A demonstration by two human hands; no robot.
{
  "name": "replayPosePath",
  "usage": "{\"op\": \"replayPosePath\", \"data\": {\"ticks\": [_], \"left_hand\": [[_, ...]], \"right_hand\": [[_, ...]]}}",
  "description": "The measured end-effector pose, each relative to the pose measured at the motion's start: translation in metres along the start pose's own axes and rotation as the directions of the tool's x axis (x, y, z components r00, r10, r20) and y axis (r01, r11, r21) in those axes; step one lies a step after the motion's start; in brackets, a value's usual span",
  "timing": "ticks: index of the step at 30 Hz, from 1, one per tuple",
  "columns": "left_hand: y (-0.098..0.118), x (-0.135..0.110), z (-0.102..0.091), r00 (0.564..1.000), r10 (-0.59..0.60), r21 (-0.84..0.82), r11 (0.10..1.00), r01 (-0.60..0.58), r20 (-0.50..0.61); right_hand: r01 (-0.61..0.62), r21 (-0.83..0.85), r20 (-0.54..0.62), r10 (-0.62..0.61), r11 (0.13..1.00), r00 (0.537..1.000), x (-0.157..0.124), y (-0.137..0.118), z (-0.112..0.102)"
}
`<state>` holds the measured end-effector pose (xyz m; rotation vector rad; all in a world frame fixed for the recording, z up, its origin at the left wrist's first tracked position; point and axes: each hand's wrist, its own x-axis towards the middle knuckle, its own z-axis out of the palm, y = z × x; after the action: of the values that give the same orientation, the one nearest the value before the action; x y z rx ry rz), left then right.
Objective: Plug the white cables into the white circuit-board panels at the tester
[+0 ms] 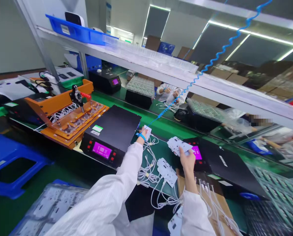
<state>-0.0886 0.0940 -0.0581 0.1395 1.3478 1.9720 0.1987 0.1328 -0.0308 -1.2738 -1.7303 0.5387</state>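
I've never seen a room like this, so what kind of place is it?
Probably an electronics factory: there's a black box with a glowing pink screen, an orange fixture, and rows of green boards.

Left sleeve (112, 193): white, loose-cut cloth, creased along its length, with faint fine lines in the weave, ending at the wrist just short of a bright blue wristband (142, 136). A blue cord (211, 60), tightly coiled over most of its visible length, thins to a straight strand close to the band; the join is too small to make out. Right sleeve (195, 213): same plain white, looser, its edge well back from the wrist, forearm uncovered.
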Motion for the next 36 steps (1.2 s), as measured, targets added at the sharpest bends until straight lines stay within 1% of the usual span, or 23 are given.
{"op": "replayPosePath", "data": {"ticks": [2,4,6,8,10,12,14,16,18,22,23,27,29,31,33,36], "left_hand": [[-0.002,0.000,-0.001,0.999,-0.020,0.070,0.997,0.018,0.028],[-0.004,-0.006,-0.003,0.996,-0.010,0.143,0.990,-0.002,0.089],[-0.007,-0.017,-0.006,0.984,0.021,0.192,0.980,-0.055,0.178],[-0.008,-0.030,-0.009,0.957,0.062,0.214,0.969,-0.126,0.282],[-0.010,-0.043,-0.012,0.919,0.102,0.218,0.956,-0.197,0.382],[-0.011,-0.053,-0.013,0.878,0.133,0.210,0.945,-0.252,0.459],[-0.012,-0.059,-0.011,0.848,0.161,0.186,0.939,-0.289,0.505],[-0.014,-0.062,-0.007,0.832,0.192,0.148,0.939,-0.309,0.521],[-0.016,-0.064,-0.002,0.825,0.217,0.113,0.941,-0.319,0.522],[-0.020,-0.072,0.007,0.824,0.257,0.100,0.931,-0.352,0.505],[-0.022,-0.075,0.008,0.824,0.273,0.109,0.922,-0.371,0.496],[-0.027,-0.084,0.012,0.818,0.349,0.167,0.870,-0.464,0.457],[-0.029,-0.088,0.013,0.807,0.391,0.193,0.837,-0.512,0.443],[-0.029,-0.092,0.014,0.789,0.427,0.214,0.804,-0.555,0.441],[-0.028,-0.095,0.016,0.770,0.448,0.234,0.774,-0.588,0.455],[-0.028,-0.097,0.015,0.748,0.449,0.276,0.734,-0.621,0.488]], "right_hand": [[0.119,-0.113,-0.004,-0.120,0.987,0.993,0.008,-0.009,0.005],[0.249,-0.145,0.017,-0.250,0.958,0.968,0.015,-0.022,0.014],[0.370,-0.087,0.037,-0.368,0.925,0.929,0.020,-0.037,0.025],[0.453,-0.019,0.045,-0.452,0.891,0.891,0.023,-0.050,0.038],[0.510,0.051,0.056,-0.512,0.859,0.857,0.025,-0.060,0.049],[0.550,0.120,0.092,-0.561,0.826,0.823,0.025,-0.067,0.056],[0.568,0.171,0.149,-0.591,0.805,0.793,0.022,-0.070,0.059],[0.559,0.191,0.200,-0.590,0.807,0.782,0.015,-0.070,0.060],[0.527,0.180,0.220,-0.556,0.831,0.802,0.006,-0.069,0.060],[0.419,0.125,0.188,-0.436,0.899,0.880,-0.014,-0.063,0.060],[0.403,0.116,0.191,-0.419,0.908,0.888,-0.017,-0.061,0.060],[0.419,0.097,0.214,-0.430,0.903,0.877,-0.027,-0.052,0.062],[0.415,0.091,0.234,-0.424,0.905,0.875,-0.032,-0.050,0.062],[0.397,0.082,0.233,-0.404,0.914,0.884,-0.039,-0.050,0.062],[0.366,0.078,0.190,-0.374,0.928,0.908,-0.046,-0.050,0.062],[0.269,0.109,0.068,-0.278,0.957,0.958,-0.051,-0.051,0.063]]}}
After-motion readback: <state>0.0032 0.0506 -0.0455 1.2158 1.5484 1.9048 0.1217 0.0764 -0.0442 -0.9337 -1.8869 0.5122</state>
